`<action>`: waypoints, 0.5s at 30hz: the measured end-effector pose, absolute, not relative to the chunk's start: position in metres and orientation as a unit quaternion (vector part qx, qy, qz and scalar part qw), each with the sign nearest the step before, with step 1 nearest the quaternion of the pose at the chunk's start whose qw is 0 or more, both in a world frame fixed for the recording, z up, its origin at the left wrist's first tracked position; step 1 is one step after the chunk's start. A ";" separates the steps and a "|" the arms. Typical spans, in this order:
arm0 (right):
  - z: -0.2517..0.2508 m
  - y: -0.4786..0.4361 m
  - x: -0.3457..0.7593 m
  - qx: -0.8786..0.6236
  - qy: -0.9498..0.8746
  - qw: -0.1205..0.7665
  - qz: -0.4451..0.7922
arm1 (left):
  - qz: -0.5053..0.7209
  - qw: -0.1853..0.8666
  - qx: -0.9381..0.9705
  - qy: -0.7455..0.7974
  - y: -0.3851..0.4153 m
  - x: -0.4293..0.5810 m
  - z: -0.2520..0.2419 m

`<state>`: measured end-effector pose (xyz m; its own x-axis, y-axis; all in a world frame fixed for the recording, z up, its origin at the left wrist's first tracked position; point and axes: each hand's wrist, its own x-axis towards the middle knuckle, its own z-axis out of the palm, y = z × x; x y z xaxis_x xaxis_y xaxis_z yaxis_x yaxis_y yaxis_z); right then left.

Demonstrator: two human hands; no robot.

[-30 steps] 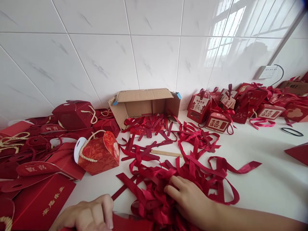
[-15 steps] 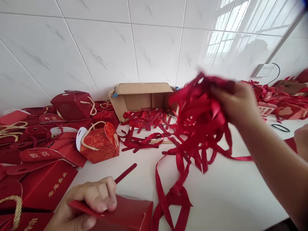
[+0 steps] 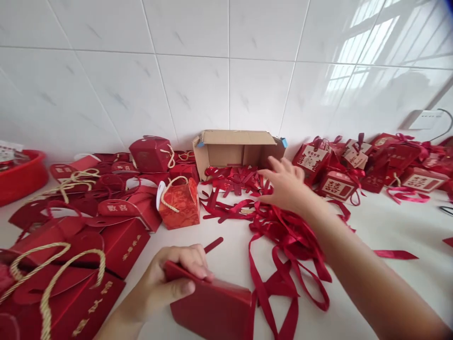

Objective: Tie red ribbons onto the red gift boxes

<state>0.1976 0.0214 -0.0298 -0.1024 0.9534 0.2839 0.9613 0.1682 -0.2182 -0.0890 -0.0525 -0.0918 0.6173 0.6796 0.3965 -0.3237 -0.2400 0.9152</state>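
My left hand (image 3: 177, 271) grips the edge of a dark red gift box (image 3: 215, 307) near the front of the table, thumb on the near side and fingers over the top. Just beyond those fingers, a dark red strip (image 3: 214, 244) lies on the white surface. My right hand (image 3: 285, 184) hovers with its fingers spread and nothing in them. Beneath it is a tangled heap of red satin ribbon (image 3: 293, 236), and loose loops of it trail forward beside the gift box.
An open cardboard box (image 3: 240, 138) with red strips spilling from it stands against the tiled wall. Red boxes with rope handles (image 3: 130, 245) crowd the left, near a red basin (image 3: 24, 179). Ribbon-tied boxes with tags (image 3: 339, 184) are grouped at the right.
My right hand has let go of the raised bunch of ribbon, which now rests on the table. My left hand still holds the gift box. The view has swung left.
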 end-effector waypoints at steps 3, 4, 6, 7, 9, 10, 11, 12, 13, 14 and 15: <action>-0.049 0.048 0.131 -0.520 -0.823 0.203 0.109 | 0.419 0.610 0.658 0.139 -0.053 -0.089 -0.094; -0.058 0.060 0.111 -0.475 -0.837 0.215 0.165 | 0.417 0.615 0.654 0.139 -0.054 -0.089 -0.095; -0.077 0.083 0.079 -0.395 -0.843 0.239 0.275 | 0.416 0.626 0.644 0.142 -0.056 -0.089 -0.094; -0.087 0.093 0.067 -0.364 -0.836 0.250 0.326 | 0.416 0.631 0.639 0.143 -0.057 -0.089 -0.094; -0.101 0.105 0.050 -0.302 -0.815 0.283 0.406 | 0.417 0.637 0.632 0.145 -0.058 -0.089 -0.094; -0.104 0.107 0.046 -0.277 -0.803 0.303 0.431 | 0.417 0.638 0.631 0.145 -0.059 -0.089 -0.094; -0.104 0.107 0.044 -0.258 -0.793 0.329 0.443 | 0.417 0.638 0.631 0.145 -0.060 -0.089 -0.093; -0.100 0.106 0.045 -0.250 -0.783 0.358 0.442 | 0.416 0.637 0.633 0.145 -0.060 -0.089 -0.093; -0.091 0.103 0.049 -0.256 -0.777 0.388 0.425 | 0.416 0.636 0.634 0.145 -0.061 -0.088 -0.093; -0.079 0.101 0.055 -0.278 -0.771 0.418 0.392 | 0.416 0.634 0.635 0.144 -0.061 -0.088 -0.093; -0.064 0.098 0.062 -0.307 -0.768 0.440 0.349 | 0.416 0.633 0.636 0.146 -0.061 -0.088 -0.093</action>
<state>0.0624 0.0978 -0.0636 -0.4242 0.7790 0.4617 0.1650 0.5678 -0.8065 -0.0881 -0.0610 -0.0925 0.6109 0.7124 0.3455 -0.3414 -0.1567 0.9268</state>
